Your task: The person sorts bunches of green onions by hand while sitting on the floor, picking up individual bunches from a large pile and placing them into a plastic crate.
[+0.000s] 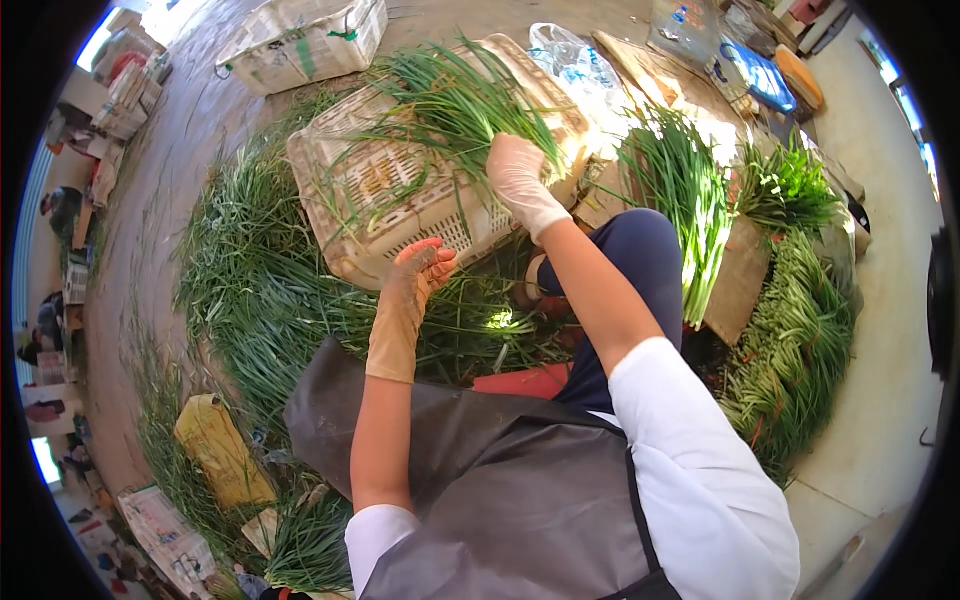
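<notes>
A loose bunch of chives (470,100) lies across the top of an upturned off-white plastic crate (350,185) in front of me. My right hand (522,182), in a pale thin glove, is closed around the bunch's near right end; the crate side sits just beneath it. My left hand (415,280) wears a similar glove with orange, dirty fingertips. It hovers by the crate's near edge, fingers loosely bent and apart, with nothing visible in them. Chive leaves also lie scattered on the crate beside the bunch.
A large heap of chives (260,260) spreads along the left of the crate. Bundled chives (790,350) are stacked at right, by cardboard (740,280). Another white crate (305,45) stands at the far left. A clear plastic bag (575,55) lies behind, a yellow container (222,450) lower left.
</notes>
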`<state>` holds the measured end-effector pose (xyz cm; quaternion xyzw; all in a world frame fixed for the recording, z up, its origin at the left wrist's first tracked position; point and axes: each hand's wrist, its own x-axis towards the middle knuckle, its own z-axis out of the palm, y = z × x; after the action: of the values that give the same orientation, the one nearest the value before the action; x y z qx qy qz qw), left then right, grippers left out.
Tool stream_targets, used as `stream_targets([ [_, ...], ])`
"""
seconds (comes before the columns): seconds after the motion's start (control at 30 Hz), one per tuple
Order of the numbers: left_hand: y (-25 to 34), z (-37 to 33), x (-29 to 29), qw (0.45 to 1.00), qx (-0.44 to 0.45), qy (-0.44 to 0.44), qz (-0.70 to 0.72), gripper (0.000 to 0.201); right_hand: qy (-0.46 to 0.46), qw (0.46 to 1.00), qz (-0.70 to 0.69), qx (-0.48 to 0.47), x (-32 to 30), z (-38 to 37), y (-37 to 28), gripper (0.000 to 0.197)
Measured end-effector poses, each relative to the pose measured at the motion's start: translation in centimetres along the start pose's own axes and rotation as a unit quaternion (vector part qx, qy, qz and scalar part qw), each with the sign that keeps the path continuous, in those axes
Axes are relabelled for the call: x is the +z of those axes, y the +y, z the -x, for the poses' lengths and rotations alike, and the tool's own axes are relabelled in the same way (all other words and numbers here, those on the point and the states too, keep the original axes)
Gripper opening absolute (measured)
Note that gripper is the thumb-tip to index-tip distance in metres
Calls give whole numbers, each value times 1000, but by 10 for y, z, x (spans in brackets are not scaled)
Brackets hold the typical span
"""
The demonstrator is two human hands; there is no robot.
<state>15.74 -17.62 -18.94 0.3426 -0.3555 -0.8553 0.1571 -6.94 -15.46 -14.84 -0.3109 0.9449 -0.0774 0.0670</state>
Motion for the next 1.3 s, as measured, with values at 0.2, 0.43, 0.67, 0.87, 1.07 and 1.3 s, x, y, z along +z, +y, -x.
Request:
stream_targets([
  [0.2,19,1,-2,994,88,2,67,42,128,944,-234,-192,7,104,-37,21],
  [0.43,-10,18,-12,990,62,29,124,35,-271,721,-637,-40,48,156,-25,21],
  [0.67,-21,47,-22,983,74,122,114,29,-315,781,-524,-129,58,181,-21,24],
  [0.87,1,121,-15,998,-2,64,16,19,-443,614,-648,-86,48,161,-31,34],
  [1.07,25,219,-42,968,-97,156,-170,18,-276,600,-750,6,10,79,-38,22],
  [1.3,94,290,-145,910,312,273,-28,31,-110,804,-535,-237,-39,31,12,39],
])
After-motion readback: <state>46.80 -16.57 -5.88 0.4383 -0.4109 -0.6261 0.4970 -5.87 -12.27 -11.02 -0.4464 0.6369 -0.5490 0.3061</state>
